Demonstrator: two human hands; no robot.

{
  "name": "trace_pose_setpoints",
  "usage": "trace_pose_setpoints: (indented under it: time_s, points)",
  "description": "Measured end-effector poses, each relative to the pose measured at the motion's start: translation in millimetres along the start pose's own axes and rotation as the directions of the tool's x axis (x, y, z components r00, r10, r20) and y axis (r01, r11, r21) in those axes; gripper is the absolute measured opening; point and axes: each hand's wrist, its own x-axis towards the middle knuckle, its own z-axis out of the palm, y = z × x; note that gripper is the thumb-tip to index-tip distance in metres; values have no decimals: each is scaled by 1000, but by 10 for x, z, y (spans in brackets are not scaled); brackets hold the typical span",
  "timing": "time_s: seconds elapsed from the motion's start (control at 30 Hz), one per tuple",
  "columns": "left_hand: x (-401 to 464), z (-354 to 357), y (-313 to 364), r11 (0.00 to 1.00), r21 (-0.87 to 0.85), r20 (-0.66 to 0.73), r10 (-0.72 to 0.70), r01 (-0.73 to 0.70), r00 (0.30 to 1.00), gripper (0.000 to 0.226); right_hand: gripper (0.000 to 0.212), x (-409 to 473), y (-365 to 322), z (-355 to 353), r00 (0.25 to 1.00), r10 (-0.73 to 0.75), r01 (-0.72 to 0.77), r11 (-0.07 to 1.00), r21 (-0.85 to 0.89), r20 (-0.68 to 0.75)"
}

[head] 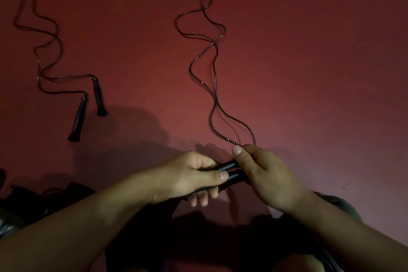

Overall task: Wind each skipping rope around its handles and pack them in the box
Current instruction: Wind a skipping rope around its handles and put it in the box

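Observation:
Two black handles (229, 171) of one skipping rope lie side by side in my left hand (189, 178), whose fingers and thumb curl round them. My right hand (262, 173) pinches that rope's thin dark cord (213, 86) where it leaves the handles. The doubled cord snakes away over the red floor to a loose tangle at the far end. A second skipping rope lies at the left with its two black handles (88, 108) apart and its cord (39, 35) trailing toward the top left. No box is in view.
The red floor (320, 73) fills most of the view. Dark bundled items (33, 203) lie at the lower left edge. My dark-clothed legs take up the bottom of the frame.

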Motion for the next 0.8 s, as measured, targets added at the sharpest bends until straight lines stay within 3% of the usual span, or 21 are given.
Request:
trace_pose_setpoints:
  time_s: [0.07,0.17,0.3,0.43,0.6,0.7,0.8]
  points:
    - [-15,-21,-28,999,-40,5,4,-4,1000,17,55,-17,19,38,997,71,-70,997,40,-13]
    - [-15,1,-109,979,196,-62,65,-51,996,19,52,-50,54,152,978,205,-206,962,180,27]
    - [-38,-9,-165,892,438,-185,214,-114,959,20,52,-64,-15,143,952,268,-305,877,370,148]
    - [-39,11,-239,891,441,-256,242,-109,936,13,57,-65,-17,65,954,161,-251,888,385,252]
    - [1,-88,-289,936,332,-557,293,-116,777,14,66,-53,71,4,935,215,-328,827,457,283]
    - [7,-122,-255,952,292,-495,232,-92,837,9,59,-69,152,28,931,196,-335,794,507,310]
    - [20,-118,-214,930,365,-387,203,-52,900,9,39,-85,232,39,949,141,-253,872,419,281]
